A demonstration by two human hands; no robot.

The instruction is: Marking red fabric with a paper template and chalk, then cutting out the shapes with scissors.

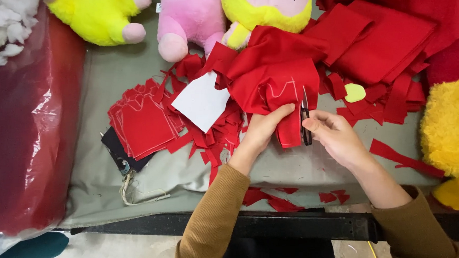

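We are in the middle of cutting a shape out of a crumpled piece of bright red woven cloth (268, 74) that carries pale chalk outlines and lies on the grey-green cloth-covered table (132, 71), just below the yellow-haired plush doll (265, 6). Our left hand (263, 130) pinches the hanging lower edge of the cloth between thumb and fingers, holding it taut, while our right hand (332, 134) is clenched around the dark handles of a pair of slim steel scissors (305, 121), whose blades point up into the fabric right beside a chalk line; how far the blades are parted we cannot tell. To the left lie a stack of already cut red fabric pieces (143, 123) and a white card template (202, 100), with red offcuts (275, 197) strewn about the front of the table. We judge that the cut is partly made, and that the next move calls for keeping the cloth stretched, closing the blades along the marked line and turning the fabric with the left hand at the curve.
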